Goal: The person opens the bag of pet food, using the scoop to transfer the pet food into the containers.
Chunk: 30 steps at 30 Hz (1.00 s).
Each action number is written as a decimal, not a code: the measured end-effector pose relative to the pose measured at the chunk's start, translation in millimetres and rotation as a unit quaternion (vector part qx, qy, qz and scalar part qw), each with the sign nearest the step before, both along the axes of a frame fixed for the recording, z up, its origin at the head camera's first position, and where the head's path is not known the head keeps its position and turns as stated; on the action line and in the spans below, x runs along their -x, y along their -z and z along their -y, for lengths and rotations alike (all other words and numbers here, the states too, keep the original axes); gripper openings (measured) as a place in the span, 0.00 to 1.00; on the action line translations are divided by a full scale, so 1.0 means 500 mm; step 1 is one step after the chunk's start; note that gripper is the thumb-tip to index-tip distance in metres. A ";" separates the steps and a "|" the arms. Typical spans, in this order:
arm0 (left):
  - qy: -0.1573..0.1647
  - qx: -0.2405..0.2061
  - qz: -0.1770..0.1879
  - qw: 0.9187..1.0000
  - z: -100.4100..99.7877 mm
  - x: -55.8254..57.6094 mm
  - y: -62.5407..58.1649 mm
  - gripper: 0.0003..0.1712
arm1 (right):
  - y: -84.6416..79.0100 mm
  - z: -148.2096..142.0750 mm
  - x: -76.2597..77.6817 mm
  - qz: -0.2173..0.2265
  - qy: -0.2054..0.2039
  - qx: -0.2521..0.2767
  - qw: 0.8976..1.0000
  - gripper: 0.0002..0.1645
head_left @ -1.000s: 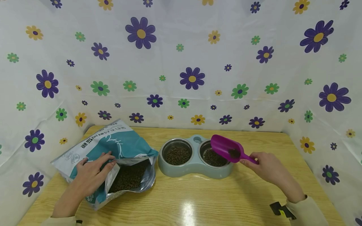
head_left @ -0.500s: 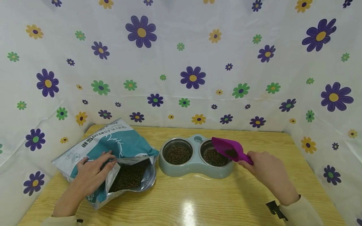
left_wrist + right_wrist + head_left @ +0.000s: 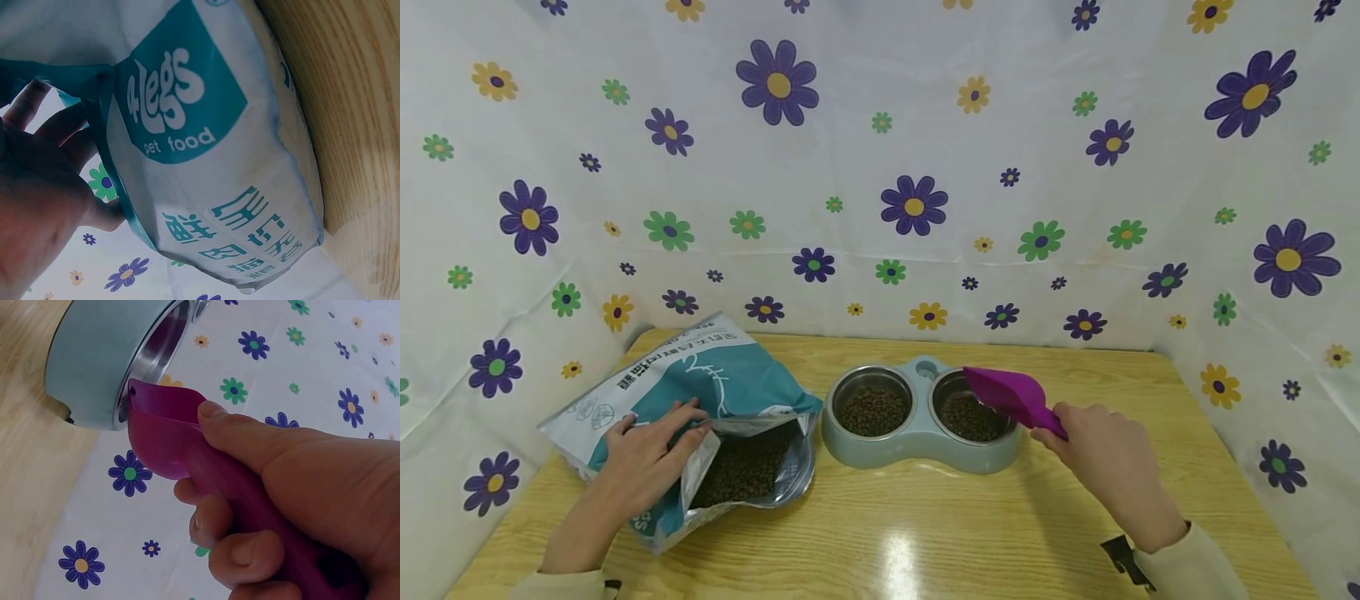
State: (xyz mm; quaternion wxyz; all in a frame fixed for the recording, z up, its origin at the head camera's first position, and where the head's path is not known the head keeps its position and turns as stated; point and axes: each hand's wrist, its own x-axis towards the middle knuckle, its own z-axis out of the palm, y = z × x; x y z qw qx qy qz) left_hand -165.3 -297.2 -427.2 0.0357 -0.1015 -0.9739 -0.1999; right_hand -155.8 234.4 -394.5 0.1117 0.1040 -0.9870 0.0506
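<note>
In the head view my right hand (image 3: 1108, 458) grips the handle of a magenta scoop (image 3: 1011, 393), thumb along its top. The scoop tilts down over the right steel bowl (image 3: 946, 433), which holds brown kibble (image 3: 972, 417). In the right wrist view the scoop's lip (image 3: 132, 394) overlaps the bowl's rim and my fingers curl round the handle. My left hand (image 3: 643, 462) holds the edge of a teal and white pet food bag (image 3: 737, 379) lying open, with kibble inside. In the left wrist view its fingers (image 3: 59, 128) reach behind the bag's teal edge.
Both bowls sit in one pale blue-green double stand (image 3: 880, 454) on a wooden table (image 3: 970, 533). The left bowl (image 3: 841, 396) also holds kibble. A white flower-patterned cloth (image 3: 850, 158) hangs behind the table and along both sides.
The scoop has tipped over further toward the right bowl; the dark kibble seen in it earlier no longer shows. My right hand has turned and shifted slightly left. The left hand and bag stay put.
</note>
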 end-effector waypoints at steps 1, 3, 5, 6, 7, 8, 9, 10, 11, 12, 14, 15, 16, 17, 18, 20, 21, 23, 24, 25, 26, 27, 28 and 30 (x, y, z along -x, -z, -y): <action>0.001 0.000 -0.001 1.000 0.000 0.000 0.001 0.26 | 0.001 -0.001 0.000 0.000 0.001 0.001 1.000 0.26; 0.001 0.001 -0.002 1.000 0.000 0.000 0.001 0.26 | 0.005 -0.004 0.000 -0.001 0.002 0.004 1.000 0.25; 0.001 0.001 -0.002 1.000 -0.001 0.000 0.000 0.26 | 0.010 -0.009 0.000 -0.002 -0.001 0.008 1.000 0.25; 0.002 0.001 -0.002 1.000 -0.001 0.000 0.000 0.26 | 0.012 -0.012 0.001 -0.002 -0.003 0.012 1.000 0.26; 0.002 0.000 -0.002 1.000 -0.001 0.000 0.000 0.26 | 0.014 -0.015 0.000 0.001 -0.006 0.019 1.000 0.26; 0.001 0.000 -0.001 1.000 -0.002 0.000 -0.001 0.26 | 0.015 -0.017 0.000 0.006 -0.009 0.028 1.000 0.25; 0.001 0.000 -0.001 1.000 -0.002 0.000 -0.001 0.26 | 0.016 -0.020 0.000 0.014 -0.011 0.041 0.999 0.25; 0.001 0.001 -0.001 1.000 -0.003 0.000 -0.001 0.26 | 0.017 -0.022 0.000 0.027 -0.013 0.056 0.998 0.24; 0.000 0.001 -0.001 1.000 -0.003 0.001 -0.001 0.26 | 0.018 -0.023 0.000 0.044 -0.016 0.074 0.996 0.23; -0.001 0.002 0.000 1.000 -0.003 0.000 -0.001 0.26 | 0.020 -0.024 0.000 0.064 -0.017 0.095 0.993 0.22; -0.001 0.002 0.001 1.000 -0.002 0.001 -0.001 0.26 | 0.022 -0.022 0.000 0.108 -0.019 0.139 0.984 0.20; -0.001 0.002 0.001 1.000 -0.002 0.001 -0.001 0.26 | 0.024 -0.020 0.001 0.130 -0.020 0.159 0.979 0.20; -0.001 0.002 0.002 1.000 -0.002 0.001 -0.001 0.26 | 0.026 -0.017 0.001 0.151 -0.023 0.180 0.972 0.20; -0.002 0.001 0.002 1.000 -0.002 0.002 -0.001 0.26 | 0.027 -0.012 0.000 0.171 -0.027 0.201 0.964 0.20; -0.001 0.000 0.003 1.000 -0.001 0.002 -0.001 0.26 | 0.029 -0.008 -0.001 0.191 -0.033 0.221 0.956 0.21; -0.002 -0.002 0.004 1.000 -0.002 0.003 -0.001 0.26 | 0.033 0.004 -0.003 0.225 -0.051 0.258 0.938 0.22; -0.001 -0.002 0.006 1.000 -0.002 0.003 -0.001 0.27 | 0.035 0.010 -0.004 0.243 -0.061 0.275 0.928 0.23; -0.001 -0.004 0.008 1.000 -0.002 0.003 -0.001 0.27 | 0.039 0.024 -0.007 0.273 -0.084 0.305 0.908 0.23; -0.001 -0.004 0.009 1.000 -0.002 0.002 -0.001 0.27 | 0.040 0.032 -0.008 0.287 -0.095 0.317 0.899 0.24; -0.001 -0.004 0.010 1.000 -0.003 0.001 -0.001 0.27 | 0.042 0.040 -0.009 0.299 -0.104 0.326 0.891 0.24; -0.001 -0.004 0.010 1.000 -0.003 0.001 -0.001 0.27 | 0.044 0.049 -0.010 0.310 -0.111 0.333 0.883 0.25; -0.002 -0.004 0.009 1.000 -0.003 0.000 -0.002 0.27 | 0.045 0.058 -0.011 0.321 -0.120 0.340 0.876 0.25; -0.002 -0.005 0.008 1.000 -0.003 0.000 -0.002 0.27 | 0.047 0.068 -0.012 0.330 -0.128 0.344 0.870 0.24; -0.002 -0.005 0.005 1.000 -0.004 0.000 -0.002 0.26 | 0.049 0.087 -0.013 0.346 -0.141 0.346 0.861 0.23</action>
